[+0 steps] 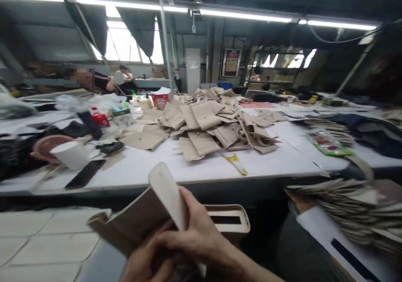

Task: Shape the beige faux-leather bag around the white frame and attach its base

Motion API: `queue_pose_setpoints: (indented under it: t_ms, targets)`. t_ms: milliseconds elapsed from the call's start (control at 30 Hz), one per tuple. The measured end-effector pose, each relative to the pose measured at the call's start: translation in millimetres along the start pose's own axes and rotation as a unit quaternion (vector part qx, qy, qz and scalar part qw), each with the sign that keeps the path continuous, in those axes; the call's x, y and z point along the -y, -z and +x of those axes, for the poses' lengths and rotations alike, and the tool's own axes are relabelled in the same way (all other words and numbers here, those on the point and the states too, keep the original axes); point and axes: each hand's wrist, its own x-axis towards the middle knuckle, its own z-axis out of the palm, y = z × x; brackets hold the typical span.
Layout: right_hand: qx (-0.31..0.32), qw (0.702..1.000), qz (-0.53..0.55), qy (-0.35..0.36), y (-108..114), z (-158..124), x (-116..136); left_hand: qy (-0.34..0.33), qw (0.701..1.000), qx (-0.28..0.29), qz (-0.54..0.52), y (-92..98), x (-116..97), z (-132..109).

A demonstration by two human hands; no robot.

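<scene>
At lower centre the right hand point(196, 237) clamps its fingers on the upturned flap point(165, 190) of a beige pouch point(135, 221), the left hand point(143, 266) gripping underneath; a clean fold probably needs aligned edges.

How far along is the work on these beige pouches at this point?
Done, it seems: a heap of folded pouches lies on the white table. In hand: the left hand and right hand grip one pouch, its flap bent upward. Left, probably: a thick stack of flat pieces at the right edge, apparently not yet worked. No count can be read.
</scene>
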Motion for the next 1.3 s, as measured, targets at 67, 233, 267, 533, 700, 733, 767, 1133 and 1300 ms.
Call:
queue_pose_setpoints:
  t_ms: [67, 233, 267, 533, 700, 733, 767, 1133, 1300]
  targets:
    - [-0.012, 1.0, -0.012, 0.014, 20, 0, 4, -0.025, 0.999, 0.018, -0.029, 2.9, -8, 2]
    - [-0.138, 0.965, -0.213, 0.072, 84, -3, -2, -0.021, 0.984, -0.176, -0.004, 13.4, -14, 20]
    - [-0.157, 0.949, -0.259, 0.085, 94, -3, -5, 0.003, 0.977, -0.215, 0.006, 16.6, -12, 24]
    - [-0.206, 0.866, -0.426, 0.164, 103, 1, -30, 0.078, 0.993, -0.068, 0.047, 14.7, 18, 67]
    - [-0.205, 0.849, -0.45, 0.184, 100, 5, -48, 0.12, 0.992, -0.045, -0.016, 5.5, 33, 69]
    - [-0.201, 0.846, -0.457, 0.189, 100, 4, -50, 0.125, 0.991, -0.046, -0.021, 5.2, 34, 67]
    - [-0.198, 0.842, -0.463, 0.191, 99, 2, -51, 0.13, 0.99, -0.049, -0.026, 5.3, 35, 66]
    - [-0.23, 0.82, -0.49, 0.186, 96, -1, -54, 0.122, 0.989, -0.07, -0.045, 3.8, 35, 63]
    - [-0.235, 0.805, -0.5, 0.218, 98, -3, -51, 0.083, 0.992, -0.089, -0.027, 1.4, 35, 59]
